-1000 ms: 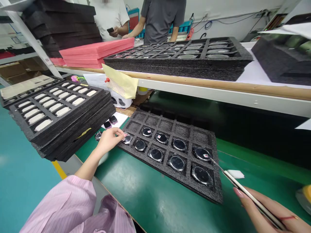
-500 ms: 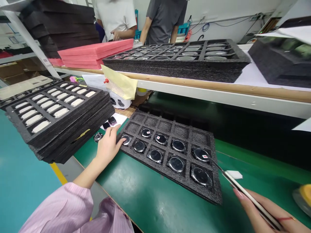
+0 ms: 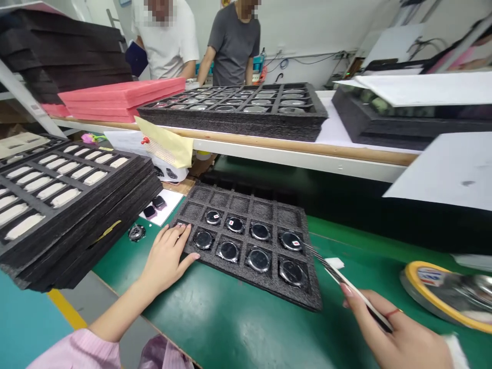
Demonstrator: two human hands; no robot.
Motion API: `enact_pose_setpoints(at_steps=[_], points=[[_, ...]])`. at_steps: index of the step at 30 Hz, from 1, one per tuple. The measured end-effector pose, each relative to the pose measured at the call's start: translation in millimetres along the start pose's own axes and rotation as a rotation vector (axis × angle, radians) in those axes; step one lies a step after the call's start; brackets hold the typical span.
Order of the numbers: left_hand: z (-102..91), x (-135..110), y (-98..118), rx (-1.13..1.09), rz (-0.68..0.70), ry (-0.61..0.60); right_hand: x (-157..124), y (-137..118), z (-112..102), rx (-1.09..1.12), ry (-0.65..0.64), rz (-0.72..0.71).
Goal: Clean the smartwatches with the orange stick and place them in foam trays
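Note:
A black foam tray [image 3: 245, 245] lies on the green bench, with round watch faces in the compartments of its two nearer rows. My left hand [image 3: 165, 259] rests on the tray's left end, fingers flat over the corner compartment and thumb apart at the front edge. The fingers hide most of what sits there. In my right hand [image 3: 388, 323] are white-and-dark tweezers [image 3: 346, 283]. Their tips reach the right-hand watch face [image 3: 291, 241], beside a small white sticker [image 3: 295, 243] with a red mark; whether they touch it I cannot tell. Some other faces bear similar stickers.
Stacked foam trays of pale pieces [image 3: 57, 184] stand at left. A loose round watch part [image 3: 136, 232] and two small dark squares lie beside them. A yellow-rimmed round container [image 3: 426, 287] is at right. Above runs a shelf [image 3: 292, 154] with more trays; two people stand behind.
The view has swung right. My left hand has shifted, its fingers now covering the corner watch face where the thumb was. The tweezer tips stay at the same right-hand watch face.

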State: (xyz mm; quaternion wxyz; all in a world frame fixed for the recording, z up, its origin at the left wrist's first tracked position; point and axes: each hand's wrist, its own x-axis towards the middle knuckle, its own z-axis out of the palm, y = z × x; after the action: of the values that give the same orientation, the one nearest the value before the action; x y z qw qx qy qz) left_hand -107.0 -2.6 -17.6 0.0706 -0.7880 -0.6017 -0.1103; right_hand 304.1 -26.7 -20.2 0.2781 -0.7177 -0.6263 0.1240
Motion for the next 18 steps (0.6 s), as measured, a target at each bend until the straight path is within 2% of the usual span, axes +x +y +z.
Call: enact_pose_setpoints(at_steps=[2, 8, 12, 18], points=[[4.4, 0.5, -3.5, 0.0, 0.038, 0.015, -0.7, -6.7, -1.5, 0.072, -0.068, 0.046], [12.2, -0.9, -19.0, 0.052, 0.149, 0.017, 1.2, -21.4, 3.1, 0.102, 0.039, 0.064], [12.1, 10.3, -24.2, 0.102, 0.119, 0.008, 6.7, -16.9, 8.6, 0.137, 0.121, 0.047], [25.3, 9.0, -27.4, 0.119, 0.194, 0.087, 13.4, 0.3, 6.5, 0.157, 0.222, 0.072]])
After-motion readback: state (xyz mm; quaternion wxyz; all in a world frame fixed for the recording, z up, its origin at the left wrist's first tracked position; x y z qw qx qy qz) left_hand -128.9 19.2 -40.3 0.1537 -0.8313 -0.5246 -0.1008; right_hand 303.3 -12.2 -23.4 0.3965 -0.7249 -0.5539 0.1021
